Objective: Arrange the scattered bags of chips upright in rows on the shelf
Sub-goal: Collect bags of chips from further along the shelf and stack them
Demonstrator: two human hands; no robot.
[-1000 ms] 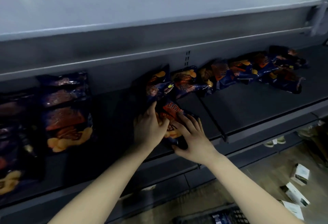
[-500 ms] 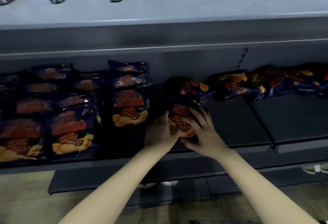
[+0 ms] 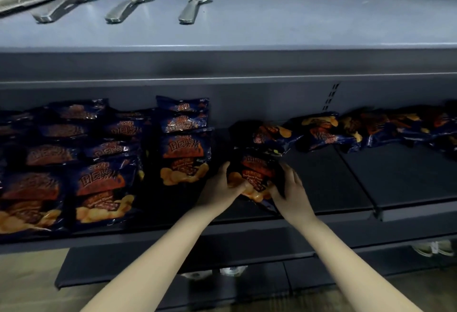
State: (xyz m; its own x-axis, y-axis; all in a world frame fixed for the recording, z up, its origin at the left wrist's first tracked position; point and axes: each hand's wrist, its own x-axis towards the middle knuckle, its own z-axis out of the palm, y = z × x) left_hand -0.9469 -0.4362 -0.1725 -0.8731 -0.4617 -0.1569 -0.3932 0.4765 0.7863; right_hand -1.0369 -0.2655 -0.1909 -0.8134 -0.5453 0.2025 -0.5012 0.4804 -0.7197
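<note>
Gripping one chip bag (image 3: 256,175), both hands near shelf edge (image 3: 346,215).

田园薯片 on upright chip bag (image 3: 184,153), "Barbecue" partly legible on held chip bag (image 3: 257,173)

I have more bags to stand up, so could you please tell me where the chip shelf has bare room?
The shelf is bare right of the held bag, in front of the scattered bags along the back. Left of the held bag, the standing rows are packed tight.
</note>
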